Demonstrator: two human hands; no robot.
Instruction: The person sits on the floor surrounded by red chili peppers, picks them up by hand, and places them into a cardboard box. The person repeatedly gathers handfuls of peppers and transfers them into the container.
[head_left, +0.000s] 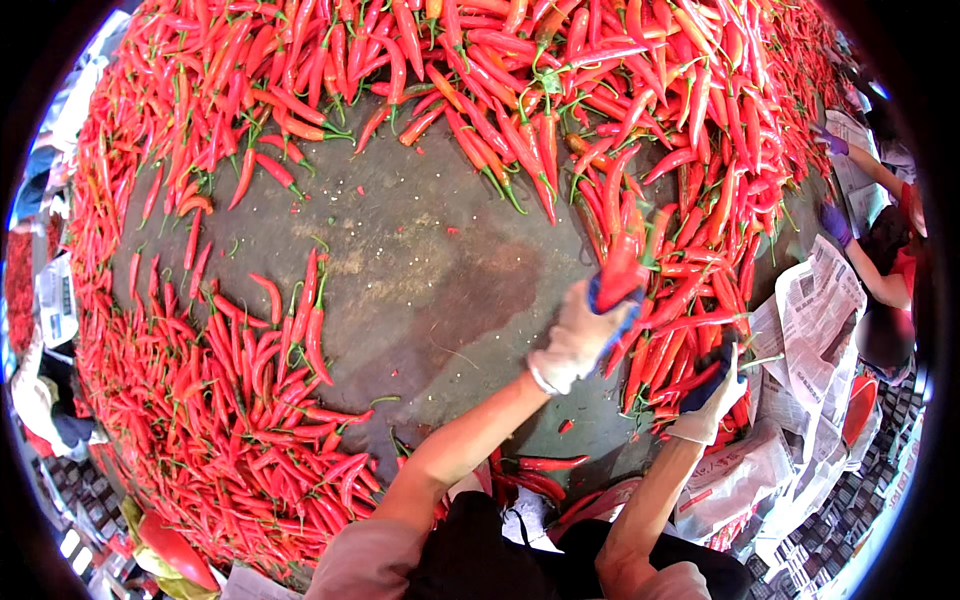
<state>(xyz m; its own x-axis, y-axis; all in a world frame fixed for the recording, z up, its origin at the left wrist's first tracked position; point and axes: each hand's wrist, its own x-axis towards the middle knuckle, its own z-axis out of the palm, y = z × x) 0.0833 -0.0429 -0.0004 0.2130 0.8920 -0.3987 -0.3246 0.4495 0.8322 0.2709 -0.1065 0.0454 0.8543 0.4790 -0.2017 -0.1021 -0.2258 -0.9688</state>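
Red chilli peppers (675, 277) with green stems lie in a pile on a dark, stained work surface (420, 277). My left hand (581, 330), in a white glove with a blue palm, is closed around several red chillies (621, 271), somewhat blurred, at the left edge of the right-hand pile. To the lower right, my right hand (709, 394), in a similar glove, is at the pile's near edge with a red chilli (690, 381) between its thumb and fingers. A few loose chillies (551, 463) lie near my body.
More chillies (225, 420) are heaped at left and along the far side. Crumpled newspaper (817, 322) lies at right beside a red bowl-like thing (860, 409). A person's purple-gloved hands (834, 223) work at the far right; another person (45, 405) is at the left edge.
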